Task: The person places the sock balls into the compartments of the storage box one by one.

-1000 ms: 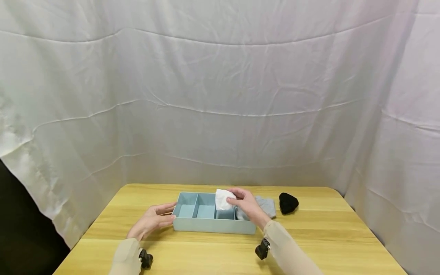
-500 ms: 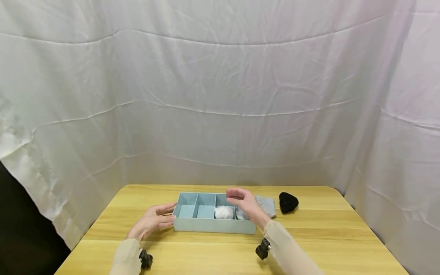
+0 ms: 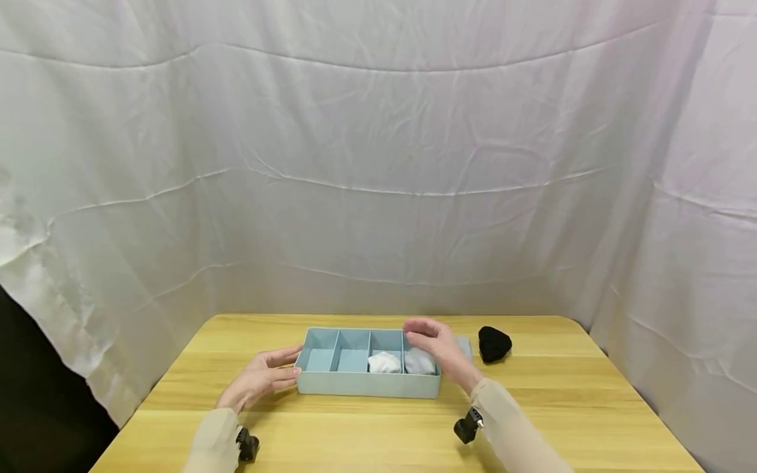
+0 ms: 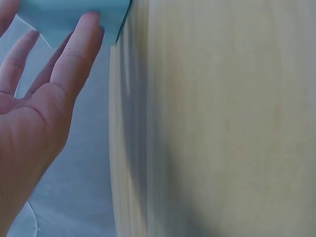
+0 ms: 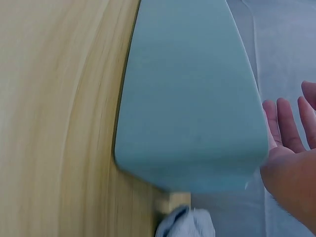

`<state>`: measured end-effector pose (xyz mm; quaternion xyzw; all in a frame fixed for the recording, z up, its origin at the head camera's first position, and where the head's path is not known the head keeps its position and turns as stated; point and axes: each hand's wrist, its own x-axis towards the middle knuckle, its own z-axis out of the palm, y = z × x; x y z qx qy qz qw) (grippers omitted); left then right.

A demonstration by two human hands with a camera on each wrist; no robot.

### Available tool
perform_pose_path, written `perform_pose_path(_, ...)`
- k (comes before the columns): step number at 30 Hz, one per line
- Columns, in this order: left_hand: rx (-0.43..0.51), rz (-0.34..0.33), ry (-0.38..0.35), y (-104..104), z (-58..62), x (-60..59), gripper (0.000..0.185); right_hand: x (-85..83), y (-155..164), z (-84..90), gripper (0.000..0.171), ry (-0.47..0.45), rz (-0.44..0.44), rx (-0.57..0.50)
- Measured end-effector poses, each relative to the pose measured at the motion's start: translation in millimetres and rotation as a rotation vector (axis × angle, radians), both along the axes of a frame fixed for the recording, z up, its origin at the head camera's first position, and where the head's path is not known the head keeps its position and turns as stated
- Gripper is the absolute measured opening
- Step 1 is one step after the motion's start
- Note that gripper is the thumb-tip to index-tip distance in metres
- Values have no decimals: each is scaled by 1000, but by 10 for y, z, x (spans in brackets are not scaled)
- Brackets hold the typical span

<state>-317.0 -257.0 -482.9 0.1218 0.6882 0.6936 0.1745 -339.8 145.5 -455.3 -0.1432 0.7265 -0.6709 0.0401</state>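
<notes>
Pale yellow wooden tabletop (image 3: 532, 407), grain running left to right, rounded far corners, backed on all sides by white draped cloth. Near the middle, toward the far edge, a light blue divided tray (image 3: 367, 384), long side facing forward, flat on the wood; four compartments in a row. Just beyond the tray's right end, a folded grey cloth (image 3: 465, 345), mostly hidden, lying on the surface. Further right, apart from the grey cloth, a small black bundle (image 3: 493, 343) close to the far edge. Same blue tray (image 5: 190, 98) and bare wood filling the right wrist view; plain wood grain (image 4: 222, 123) across the left wrist view.
</notes>
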Motion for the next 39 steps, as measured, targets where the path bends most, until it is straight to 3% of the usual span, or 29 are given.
perform_pose_path(11,13,-12,-14,27,-5,39,72,129,526,-23,44,-16,-81,6)
perform_pose_path(18,5,-15,-9,9,2,33,72,145,890,-92,50,14,-139,-73)
perform_pose_path(29,8,-50,-12,-38,-5,51,73,160,1257,-214,54,74,-225,37)
perform_pose_path(39,0,-43,-9,1,-22,12,74,130,1483,-185,59,105,-329,47)
